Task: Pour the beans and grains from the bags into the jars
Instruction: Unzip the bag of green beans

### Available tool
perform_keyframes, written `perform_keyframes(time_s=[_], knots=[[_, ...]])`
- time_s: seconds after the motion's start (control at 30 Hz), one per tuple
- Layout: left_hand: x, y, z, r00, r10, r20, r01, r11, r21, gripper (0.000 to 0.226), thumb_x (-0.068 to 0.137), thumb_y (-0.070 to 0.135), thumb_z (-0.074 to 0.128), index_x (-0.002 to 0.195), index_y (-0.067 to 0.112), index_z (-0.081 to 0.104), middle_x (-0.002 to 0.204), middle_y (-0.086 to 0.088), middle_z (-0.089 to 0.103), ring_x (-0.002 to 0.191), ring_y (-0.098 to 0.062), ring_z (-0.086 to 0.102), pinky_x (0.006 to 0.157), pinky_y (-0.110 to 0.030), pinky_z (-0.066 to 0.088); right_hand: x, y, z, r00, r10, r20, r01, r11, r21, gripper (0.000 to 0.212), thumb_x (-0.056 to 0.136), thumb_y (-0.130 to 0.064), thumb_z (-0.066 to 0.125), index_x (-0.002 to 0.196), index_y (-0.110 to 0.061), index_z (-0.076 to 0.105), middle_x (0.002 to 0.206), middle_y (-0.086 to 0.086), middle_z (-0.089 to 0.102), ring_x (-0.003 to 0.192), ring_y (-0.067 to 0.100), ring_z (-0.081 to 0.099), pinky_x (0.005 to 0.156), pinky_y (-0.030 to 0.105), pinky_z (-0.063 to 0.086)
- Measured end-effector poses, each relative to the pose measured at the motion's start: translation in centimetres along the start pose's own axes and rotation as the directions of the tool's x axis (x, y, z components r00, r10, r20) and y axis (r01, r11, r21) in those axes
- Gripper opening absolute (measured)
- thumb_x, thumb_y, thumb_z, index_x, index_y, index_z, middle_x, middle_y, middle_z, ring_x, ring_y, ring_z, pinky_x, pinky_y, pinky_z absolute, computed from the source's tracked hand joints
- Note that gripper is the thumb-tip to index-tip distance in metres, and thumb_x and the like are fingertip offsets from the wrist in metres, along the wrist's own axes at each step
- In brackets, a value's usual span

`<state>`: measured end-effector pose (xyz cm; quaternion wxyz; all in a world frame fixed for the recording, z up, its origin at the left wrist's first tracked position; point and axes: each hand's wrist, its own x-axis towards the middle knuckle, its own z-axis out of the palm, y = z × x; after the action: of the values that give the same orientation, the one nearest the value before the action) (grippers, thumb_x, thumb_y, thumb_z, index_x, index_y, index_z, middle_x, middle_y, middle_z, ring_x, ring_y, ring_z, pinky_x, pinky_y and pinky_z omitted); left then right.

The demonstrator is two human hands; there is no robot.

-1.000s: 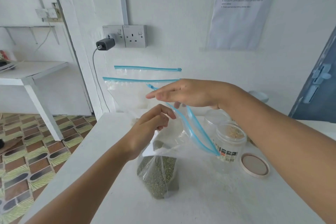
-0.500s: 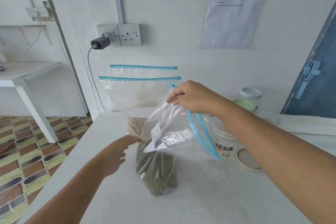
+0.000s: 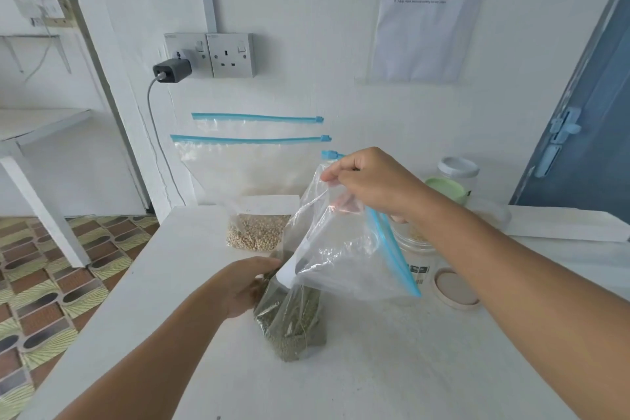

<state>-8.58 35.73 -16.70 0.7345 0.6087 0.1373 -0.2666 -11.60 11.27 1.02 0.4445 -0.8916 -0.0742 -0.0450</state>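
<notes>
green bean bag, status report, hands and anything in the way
Right hand pinches zip bag top. Left hand grips its lower part at the green beans. Open jar behind bag; nothing poured.

Perhaps a home utility room — wall sockets (image 3: pixel 209 54), tiled floor (image 3: pixel 51 283).

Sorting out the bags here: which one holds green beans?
The bag of green beans beside the left hand, nearest the camera; the small bag behind holds pale grains.
</notes>
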Motion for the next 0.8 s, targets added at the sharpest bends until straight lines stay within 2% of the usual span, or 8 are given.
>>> perform_keyframes(time_s=[0.17,0.23,0.3,0.4,0.5,0.63,0.73,0.8], knots=[[0.2,-1.2,-0.2,0.986,0.073,-0.147,-0.078,0.997,-0.028,0.025,0.091,0.004,0.076,0.116,0.0,0.075,0.086,-0.013,0.073,0.062,-0.019,0.062,0.051,-0.027,0.053,-0.2,0.6,0.1,1.0,0.007,-0.023,-0.006,0.999,0.047,0.034,0.098,-0.013,0.049,0.108,-0.025,0.08,0.109,-0.012,0.075,0.091,0.009,0.073,0.096,0.035,0.058],[-0.4,-1.2,-1.0,0.974,0.125,-0.189,-0.129,0.992,-0.009,0.027,0.082,0.014,0.085,0.107,0.006,0.08,0.082,-0.005,0.069,0.064,-0.014,0.052,0.056,-0.024,0.042,-0.2,0.9,0.1,0.999,0.021,-0.025,-0.018,0.994,0.11,0.033,0.097,-0.01,0.05,0.106,-0.023,0.079,0.111,-0.007,0.074,0.085,0.017,0.078,0.093,0.04,0.061],[-1.1,-1.1,-2.2,0.951,0.2,-0.234,-0.202,0.979,0.017,0.022,0.078,0.018,0.087,0.098,0.01,0.082,0.083,0.001,0.07,0.072,-0.012,0.049,0.064,-0.024,0.037,-0.3,0.9,0.1,0.999,0.043,-0.024,-0.037,0.977,0.208,0.031,0.097,-0.006,0.051,0.108,-0.017,0.078,0.116,0.001,0.072,0.08,0.024,0.079,0.085,0.037,0.063],[-2.6,-0.3,-3.7,0.901,0.325,-0.288,-0.335,0.942,0.013,0.01,0.085,0.012,0.082,0.095,0.009,0.081,0.089,0.003,0.077,0.085,-0.013,0.057,0.073,-0.026,0.04,-0.2,0.9,0.5,0.997,0.054,-0.058,-0.032,0.946,0.321,0.031,0.098,-0.001,0.053,0.112,-0.014,0.077,0.118,0.003,0.071,0.08,0.025,0.079,0.084,0.036,0.064],[-4.3,1.3,-4.8,0.866,0.389,-0.313,-0.424,0.904,-0.051,0.013,0.088,0.008,0.077,0.101,0.003,0.078,0.1,-0.009,0.078,0.096,-0.022,0.068,0.08,-0.034,0.051,0.2,0.8,1.3,0.993,0.032,-0.112,0.008,0.939,0.345,0.033,0.098,-0.004,0.051,0.112,-0.019,0.077,0.114,-0.004,0.073,0.08,0.024,0.079,0.09,0.04,0.062],[-5.8,3.7,-6.5,0.769,0.494,-0.407,-0.55,0.835,-0.027,0.014,0.087,0.005,0.077,0.1,0.003,0.079,0.102,-0.013,0.078,0.095,-0.024,0.072,0.088,-0.037,0.057,0.5,1.0,2.6,0.983,-0.013,-0.184,0.077,0.937,0.342,0.04,0.096,-0.001,0.049,0.111,-0.025,0.078,0.109,-0.007,0.075,0.087,0.022,0.078,0.08,0.031,0.061],[-6.3,4.5,-7.4,0.688,0.567,-0.453,-0.615,0.787,0.051,0.013,0.085,0.01,0.082,0.098,0.012,0.082,0.111,-0.003,0.079,0.111,-0.02,0.069,0.103,-0.038,0.052,0.5,1.9,4.1,0.976,-0.012,-0.219,0.1,0.913,0.395,0.044,0.096,0.002,0.05,0.109,-0.028,0.078,0.105,-0.009,0.077,0.093,0.016,0.077,0.079,0.024,0.059],[-6.6,4.2,-7.6,0.639,0.616,-0.461,-0.637,0.759,0.132,0.012,0.087,0.01,0.082,0.094,0.019,0.084,0.115,0.002,0.078,0.111,-0.015,0.067,0.096,-0.029,0.051,0.4,2.7,5.0,0.977,0.002,-0.213,0.091,0.901,0.425,0.044,0.095,0.003,0.051,0.107,-0.03,0.078,0.104,-0.01,0.078,0.089,0.01,0.075,0.076,0.013,0.052]])
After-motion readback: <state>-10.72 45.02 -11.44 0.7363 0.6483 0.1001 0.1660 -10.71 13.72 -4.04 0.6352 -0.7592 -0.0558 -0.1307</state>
